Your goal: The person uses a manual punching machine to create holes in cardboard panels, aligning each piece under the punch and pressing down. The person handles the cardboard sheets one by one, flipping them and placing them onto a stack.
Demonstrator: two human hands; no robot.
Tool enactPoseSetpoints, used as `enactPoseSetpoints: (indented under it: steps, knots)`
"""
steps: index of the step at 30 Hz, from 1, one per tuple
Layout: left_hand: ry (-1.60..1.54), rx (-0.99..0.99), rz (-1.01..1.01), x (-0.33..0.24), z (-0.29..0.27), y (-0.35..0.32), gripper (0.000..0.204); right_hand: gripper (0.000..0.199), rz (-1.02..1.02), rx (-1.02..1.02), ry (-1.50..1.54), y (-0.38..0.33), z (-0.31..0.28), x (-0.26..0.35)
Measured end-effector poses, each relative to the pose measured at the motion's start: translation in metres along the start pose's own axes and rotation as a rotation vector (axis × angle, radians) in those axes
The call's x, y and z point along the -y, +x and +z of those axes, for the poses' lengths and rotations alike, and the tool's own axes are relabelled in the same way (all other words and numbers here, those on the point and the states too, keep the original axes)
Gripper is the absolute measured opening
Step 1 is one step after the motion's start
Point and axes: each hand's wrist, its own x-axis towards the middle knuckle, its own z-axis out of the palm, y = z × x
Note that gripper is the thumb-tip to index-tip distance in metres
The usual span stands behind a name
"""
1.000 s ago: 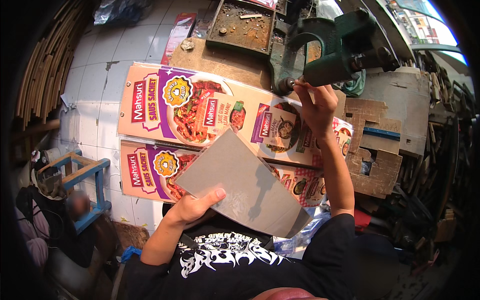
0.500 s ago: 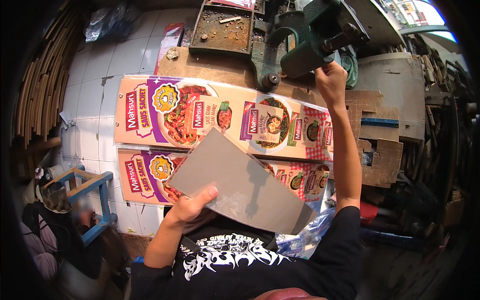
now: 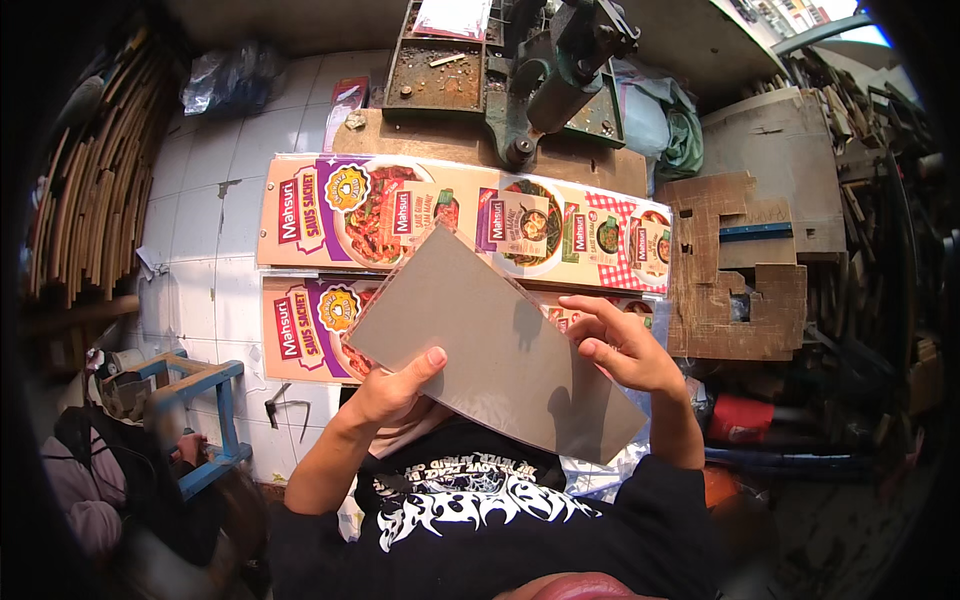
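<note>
My left hand (image 3: 390, 392) grips a flat grey panel (image 3: 480, 325) by its near left edge, thumb pressed on the plain face. The panel lies slanted, with thin clear film showing along its edges. My right hand (image 3: 635, 350) hovers by the panel's far right edge, fingers apart and curved; I cannot tell whether a fingertip touches it. Beneath and beyond are two stacks of printed food signs, an upper stack (image 3: 300, 240) and a lower stack (image 3: 290, 340) partly covered by the panel. Past them stands a green metal hand press (image 3: 560, 100).
The press stands on a brown wooden board (image 3: 430, 140) beside a tray of small scraps (image 3: 430, 85). Cut brown fibreboard (image 3: 740, 300) lies at right. A blue-framed stool (image 3: 200, 385) and a person in dark clothing (image 3: 100, 470) are at lower left. Long wooden strips (image 3: 95, 190) lean at far left.
My right hand has left the press and come down to the panel's right side, its fingers opening. My left hand still holds the panel. The whole view has shifted slightly.
</note>
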Motion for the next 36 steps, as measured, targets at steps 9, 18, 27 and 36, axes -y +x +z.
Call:
enactPoseSetpoints:
  steps: [9, 18, 27, 36]
  knots:
    - [0.141, 0.000, -0.155, -0.026, 0.006, 0.056, 0.055, 0.051, -0.192, -0.657, -0.270, -0.033, 0.040, -0.032]
    - [0.394, -0.104, -0.024, -0.069, -0.007, 0.131, 0.036, 0.046, -0.075, -0.678, -0.445, -0.001, 0.002, -0.015]
    - [0.229, -0.057, -0.119, -0.076, -0.023, 0.169, 0.040, 0.044, -0.020, -0.647, -0.503, 0.034, -0.030, -0.017]
    - [0.129, -0.039, -0.159, -0.074, -0.028, 0.173, 0.042, 0.040, 0.007, -0.685, -0.512, 0.034, -0.036, -0.030]
